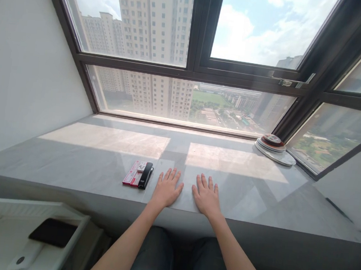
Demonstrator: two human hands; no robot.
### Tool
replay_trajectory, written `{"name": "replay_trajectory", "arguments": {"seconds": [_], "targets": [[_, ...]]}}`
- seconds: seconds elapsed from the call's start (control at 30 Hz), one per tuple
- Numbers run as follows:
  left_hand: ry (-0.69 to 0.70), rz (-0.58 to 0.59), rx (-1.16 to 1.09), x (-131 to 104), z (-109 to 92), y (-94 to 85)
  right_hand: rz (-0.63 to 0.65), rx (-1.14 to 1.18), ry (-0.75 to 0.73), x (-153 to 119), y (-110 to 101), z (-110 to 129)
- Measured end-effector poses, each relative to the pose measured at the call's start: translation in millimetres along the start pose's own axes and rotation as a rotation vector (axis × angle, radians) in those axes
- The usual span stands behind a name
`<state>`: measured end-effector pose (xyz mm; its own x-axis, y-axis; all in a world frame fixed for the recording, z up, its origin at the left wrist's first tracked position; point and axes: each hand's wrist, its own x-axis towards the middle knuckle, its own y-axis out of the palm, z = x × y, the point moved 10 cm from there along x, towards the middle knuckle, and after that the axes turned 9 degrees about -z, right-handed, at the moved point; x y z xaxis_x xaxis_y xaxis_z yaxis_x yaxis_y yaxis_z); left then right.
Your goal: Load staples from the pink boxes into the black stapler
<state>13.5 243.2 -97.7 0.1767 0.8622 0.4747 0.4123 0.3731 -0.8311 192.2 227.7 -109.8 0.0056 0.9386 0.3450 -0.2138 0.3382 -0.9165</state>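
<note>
My left hand (167, 188) lies flat on the grey marble windowsill (99, 169), palm down with its fingers spread. To its right, a short gap away, my right hand (205, 195) rests the same way, also spread and holding nothing. Just left of my left hand is a black stapler (145, 176), apart from the fingers. It lies along the right side of some flat pink-and-white boxes (131, 173). On top of these sits a small white box (142, 166) with dark print, too small to read.
At the sill's far right corner is a stack of plates or discs (275, 150). Dark window frames (187, 73) rise behind the sill. Below left stands a white plastic bin (72, 214) with a black flat object (53, 232) in it. My knees (151, 256) are under the sill's edge.
</note>
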Motion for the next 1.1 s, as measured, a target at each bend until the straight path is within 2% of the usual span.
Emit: {"name": "replay_trajectory", "arguments": {"seconds": [0.53,1.1], "targets": [[0.004,-0.006,-0.010,1.0,-2.1,-2.3,-0.039,0.005,-0.002,-1.3,-4.3,0.4],[0.006,0.040,0.052,1.4,-3.0,0.1,-0.015,-0.011,0.006,-1.3,-4.1,-0.5]]}}
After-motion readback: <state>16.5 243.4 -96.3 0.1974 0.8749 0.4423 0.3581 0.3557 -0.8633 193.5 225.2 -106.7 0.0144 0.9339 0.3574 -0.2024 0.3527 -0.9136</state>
